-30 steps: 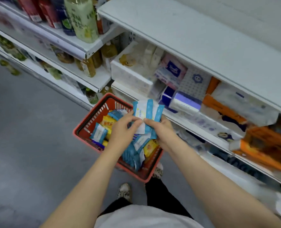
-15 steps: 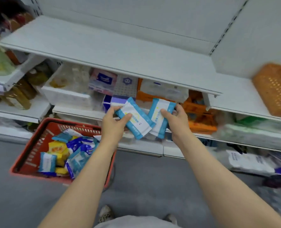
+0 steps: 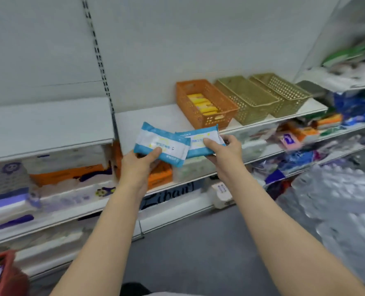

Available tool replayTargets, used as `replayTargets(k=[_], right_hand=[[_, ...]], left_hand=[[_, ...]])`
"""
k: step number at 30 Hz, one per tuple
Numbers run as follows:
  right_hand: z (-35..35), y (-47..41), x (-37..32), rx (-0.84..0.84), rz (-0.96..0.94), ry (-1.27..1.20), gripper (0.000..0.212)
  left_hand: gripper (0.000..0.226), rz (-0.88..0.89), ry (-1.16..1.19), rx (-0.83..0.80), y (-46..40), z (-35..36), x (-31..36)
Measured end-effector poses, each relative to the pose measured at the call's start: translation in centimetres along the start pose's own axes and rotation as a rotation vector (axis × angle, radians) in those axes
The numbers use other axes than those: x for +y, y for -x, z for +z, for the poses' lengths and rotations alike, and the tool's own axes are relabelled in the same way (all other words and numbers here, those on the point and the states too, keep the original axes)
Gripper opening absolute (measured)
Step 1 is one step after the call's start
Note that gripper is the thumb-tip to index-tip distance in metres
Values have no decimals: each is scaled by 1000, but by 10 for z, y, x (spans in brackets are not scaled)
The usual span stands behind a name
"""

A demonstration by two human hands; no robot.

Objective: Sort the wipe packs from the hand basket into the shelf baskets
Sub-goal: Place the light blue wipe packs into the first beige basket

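- Since a moment ago I have turned right: the red hand basket (image 3: 5, 272) has slid to my lower left edge, and the shelf baskets have come into sight.
- My left hand (image 3: 137, 165) pinches one blue-and-white wipe pack (image 3: 161, 144), thumb on its face, fingers beneath.
- My right hand (image 3: 224, 153) grips a second wipe pack (image 3: 200, 142), thumb on top; the two packs overlap.
- Their printing is too blurred to read.
- Below, "Zihan"-like script (image 3: 168, 194) marks a shelf front.
- Beyond, the orange basket (image 3: 207, 103) holds yellow packs (image 3: 202, 103), beside two olive baskets (image 3: 260, 97).
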State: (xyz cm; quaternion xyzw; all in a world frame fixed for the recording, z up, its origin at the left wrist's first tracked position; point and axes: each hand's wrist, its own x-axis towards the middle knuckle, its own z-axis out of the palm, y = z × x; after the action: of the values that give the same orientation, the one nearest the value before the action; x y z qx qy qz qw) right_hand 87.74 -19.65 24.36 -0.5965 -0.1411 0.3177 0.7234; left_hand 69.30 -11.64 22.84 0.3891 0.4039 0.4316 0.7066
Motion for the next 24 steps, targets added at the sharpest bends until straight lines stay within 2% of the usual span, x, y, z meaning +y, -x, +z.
replayTargets(k=[3,5,9,14,20,24], right_hand=[[-39,-34,-19,37,-27,-97,50],[-59,-58,-30,45,-32,-126,52],[-87,-111,-47,79,-42,-115,28],[-114,-209,-79,130,-88,-132,10],[-144,-337,-128,199,-95,103,7],[-149,-409,-138,193,-103,331,14]], left_hand=[[20,-81,31,-68,-12,56,-5],[12,-93,20,-109,-26,90,-5],[12,-50,-47,-188,-64,151,-11],[18,14,-52,-281,-134,237,-32],[13,18,-50,-235,-237,333,-37],[30,-6,-101,-194,-297,358,-33]])
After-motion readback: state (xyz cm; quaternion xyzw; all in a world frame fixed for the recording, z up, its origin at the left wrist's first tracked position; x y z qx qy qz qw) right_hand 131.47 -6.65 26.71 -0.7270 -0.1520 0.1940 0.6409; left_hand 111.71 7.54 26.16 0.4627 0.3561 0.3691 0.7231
